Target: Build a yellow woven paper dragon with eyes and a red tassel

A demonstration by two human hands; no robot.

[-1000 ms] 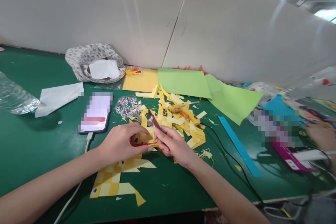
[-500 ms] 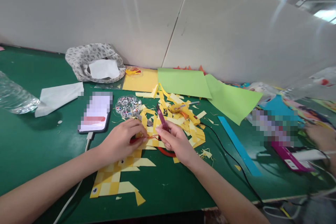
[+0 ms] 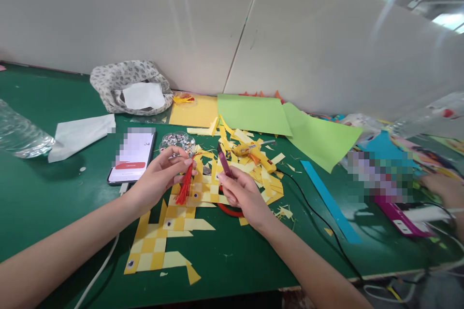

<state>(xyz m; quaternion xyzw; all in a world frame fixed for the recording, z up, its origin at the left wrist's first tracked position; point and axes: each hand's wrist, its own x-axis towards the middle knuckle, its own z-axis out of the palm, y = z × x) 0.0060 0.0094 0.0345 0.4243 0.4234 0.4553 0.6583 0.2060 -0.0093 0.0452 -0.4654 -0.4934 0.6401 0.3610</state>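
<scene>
My left hand (image 3: 161, 174) pinches the top of a red tassel (image 3: 185, 186), whose strands hang over woven yellow paper fish. My right hand (image 3: 243, 193) is closed around a slim maroon tool (image 3: 225, 161) with a dark upper end; its kind is unclear. Below and left lies a checkered paper fish (image 3: 148, 247) with a stick-on eye, and others overlap behind it. A red loop (image 3: 230, 210), like a scissors handle, shows partly under my right hand. Close behind my left hand sits a clear round case (image 3: 177, 141) of small eyes, partly hidden.
Yellow paper scraps surround a yellow glue gun (image 3: 253, 152) with a black cord. A charging phone (image 3: 132, 154) lies left, a blue strip (image 3: 329, 203) right, green sheets (image 3: 253, 113) behind. Another person's hand (image 3: 440, 188) is at the far right, near a magenta box (image 3: 402, 219).
My left hand has lifted and turned, and the red tassel now hangs from its fingers. Red cord previously stretched between both hands. My right hand has barely moved.
</scene>
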